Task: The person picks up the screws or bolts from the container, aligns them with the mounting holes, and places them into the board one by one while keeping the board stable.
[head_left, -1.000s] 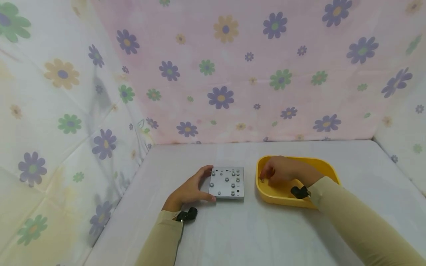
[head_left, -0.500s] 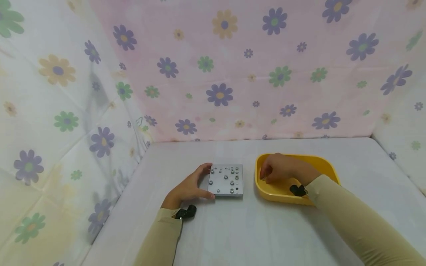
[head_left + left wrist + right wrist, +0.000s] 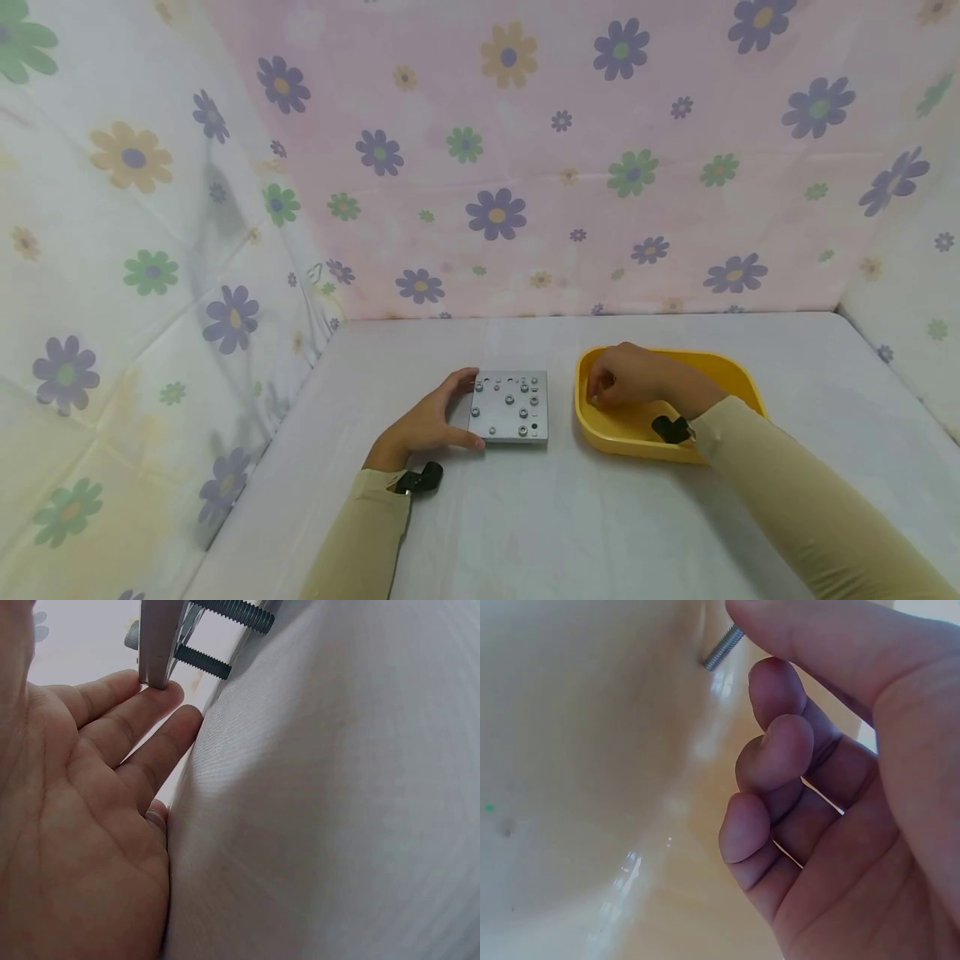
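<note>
A square silver metal plate [image 3: 497, 415] with several socket-head screws and a few open holes in its top lies left of the yellow tray. My left hand [image 3: 422, 427] holds its left side, thumb at the near corner and fingers at the far corner. Threaded screw shanks [image 3: 204, 661] stick out below the plate in the left wrist view, and the fingers touch its edge. Inside the tray, my right hand [image 3: 632, 377] pinches a small metal screw [image 3: 724, 648]; its threaded end shows past the thumb, while its head is hidden. The other right fingers are curled.
The yellow tray [image 3: 637, 451] has raised walls around my right hand. Both stand on a white-covered table [image 3: 525, 525]. Flowered cloth [image 3: 420, 208] encloses the back and sides. A small black camera [image 3: 420, 478] sits on the left wrist.
The right fingers have closed together at the left end of the tray, now around a screw. The left hand and plate keep their place; the head view has tilted slightly.
</note>
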A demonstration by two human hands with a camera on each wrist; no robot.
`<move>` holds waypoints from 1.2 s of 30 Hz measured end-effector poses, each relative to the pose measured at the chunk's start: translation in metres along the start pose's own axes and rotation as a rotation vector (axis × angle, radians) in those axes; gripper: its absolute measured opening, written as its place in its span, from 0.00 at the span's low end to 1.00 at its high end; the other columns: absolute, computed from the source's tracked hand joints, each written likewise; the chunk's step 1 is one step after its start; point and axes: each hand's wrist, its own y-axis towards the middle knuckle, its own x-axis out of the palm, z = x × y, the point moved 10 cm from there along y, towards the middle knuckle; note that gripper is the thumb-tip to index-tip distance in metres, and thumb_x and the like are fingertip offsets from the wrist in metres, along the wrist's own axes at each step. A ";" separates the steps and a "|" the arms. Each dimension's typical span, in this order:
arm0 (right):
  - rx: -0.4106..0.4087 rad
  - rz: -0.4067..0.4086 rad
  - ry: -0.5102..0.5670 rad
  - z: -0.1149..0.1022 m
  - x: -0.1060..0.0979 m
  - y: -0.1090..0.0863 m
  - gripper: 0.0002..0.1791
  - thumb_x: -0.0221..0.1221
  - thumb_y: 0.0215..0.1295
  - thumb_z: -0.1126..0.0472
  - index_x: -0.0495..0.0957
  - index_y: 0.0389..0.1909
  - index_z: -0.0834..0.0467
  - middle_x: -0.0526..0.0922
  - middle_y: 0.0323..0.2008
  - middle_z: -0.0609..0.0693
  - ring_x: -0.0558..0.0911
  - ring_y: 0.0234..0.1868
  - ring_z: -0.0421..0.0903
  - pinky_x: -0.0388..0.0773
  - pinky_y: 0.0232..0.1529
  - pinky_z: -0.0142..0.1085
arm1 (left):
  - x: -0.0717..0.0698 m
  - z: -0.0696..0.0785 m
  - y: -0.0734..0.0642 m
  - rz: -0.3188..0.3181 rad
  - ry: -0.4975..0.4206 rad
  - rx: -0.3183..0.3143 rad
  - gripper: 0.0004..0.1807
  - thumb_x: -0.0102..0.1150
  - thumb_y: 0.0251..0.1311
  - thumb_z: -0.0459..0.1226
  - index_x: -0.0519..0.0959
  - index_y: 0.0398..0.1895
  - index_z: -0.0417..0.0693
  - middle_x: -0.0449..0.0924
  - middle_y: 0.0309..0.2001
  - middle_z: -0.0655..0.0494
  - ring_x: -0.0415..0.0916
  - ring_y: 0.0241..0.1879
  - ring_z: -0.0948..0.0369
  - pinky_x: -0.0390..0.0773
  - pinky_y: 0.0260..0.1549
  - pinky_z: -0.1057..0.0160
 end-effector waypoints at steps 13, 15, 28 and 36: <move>0.046 0.076 0.059 0.001 -0.013 -0.002 0.03 0.67 0.67 0.55 0.89 0.37 0.43 0.81 0.26 0.44 0.77 0.31 0.44 0.73 0.33 0.35 | 0.001 0.000 -0.001 -0.006 0.021 0.011 0.67 0.87 0.36 0.51 0.55 0.81 0.62 0.65 0.75 0.66 0.59 0.77 0.61 0.47 0.80 0.45; 0.039 0.093 0.068 0.000 -0.016 -0.003 0.03 0.68 0.67 0.55 0.89 0.38 0.43 0.81 0.26 0.44 0.76 0.31 0.44 0.73 0.32 0.34 | 0.001 -0.001 0.000 -0.005 0.024 0.011 0.67 0.87 0.35 0.51 0.55 0.81 0.63 0.66 0.75 0.67 0.59 0.77 0.61 0.47 0.80 0.45; -0.006 0.196 0.129 -0.020 -0.034 -0.010 0.02 0.69 0.67 0.51 0.89 0.38 0.43 0.81 0.26 0.44 0.75 0.30 0.45 0.73 0.33 0.36 | 0.000 0.000 0.001 -0.002 0.009 0.016 0.66 0.88 0.35 0.49 0.56 0.81 0.64 0.66 0.74 0.67 0.59 0.77 0.61 0.47 0.80 0.45; -0.018 0.226 0.173 -0.025 -0.033 -0.010 0.04 0.69 0.67 0.50 0.89 0.39 0.42 0.80 0.27 0.44 0.76 0.32 0.45 0.74 0.34 0.37 | 0.000 0.000 0.001 -0.003 -0.002 0.021 0.66 0.88 0.36 0.48 0.56 0.80 0.64 0.66 0.74 0.68 0.59 0.76 0.62 0.47 0.80 0.45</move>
